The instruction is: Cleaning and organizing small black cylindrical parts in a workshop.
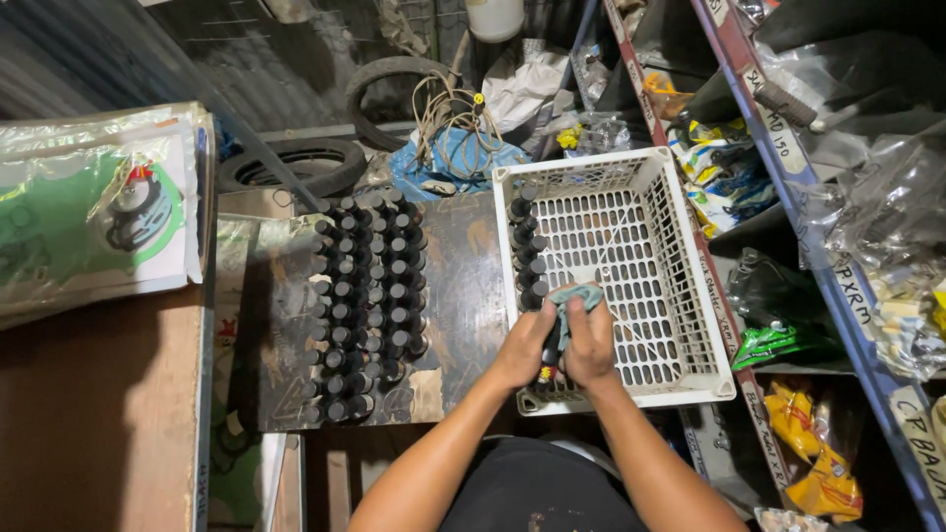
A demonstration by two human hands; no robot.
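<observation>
Both hands meet over the near-left corner of the white slotted crate (631,266). Left hand (522,347) is closed around a small dark bottle (547,366); right hand (591,345) is closed on a teal cloth (574,300) pressed to the bottle's top. The bottle sits between the palms, just above the crate's near rim, at 6 o'clock from the column of capped bottles (527,246) standing along the crate's left wall.

Risks, as I judge them: the bottle is mostly hidden under cloth and fingers, so the grip could slip if the surface is slick, and it would drop onto the crate rim or down past the person's lap. The standing column is thin and unsupported on its right side; a knock from a knuckle could topple several like dominoes. At 9 o'clock the block of black-capped bottles (363,300) stands tightly packed on the dark board (463,296), near the left forearm; a sweeping elbow could tip the near rows.

Surface: worn, stained board laid on a wooden bench. Room: cluttered workshop, dim. Tyres (296,163) and coiled cord (448,118) at 12 o'clock, bagged parts on slanted shelving (788,167) at 3 o'clock, plastic-wrapped printed sheets (94,212) at 9 o'clock.
</observation>
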